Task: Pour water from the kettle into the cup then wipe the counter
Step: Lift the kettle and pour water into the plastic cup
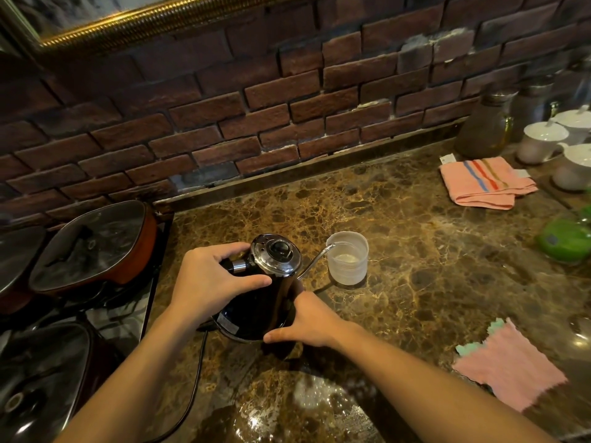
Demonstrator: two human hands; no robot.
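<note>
Pouring stage: kettle tilted, spout tip over the cup on the worktop. Left hand fingers wrapped round the handle for lift; right hand fingers cupping the base, steadying the tilt.

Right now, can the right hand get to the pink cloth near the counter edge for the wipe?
Probably yes. The right hand is steadying the kettle base, and bare counter lies between it and the pink cloth; it must let go of the kettle first.
</note>
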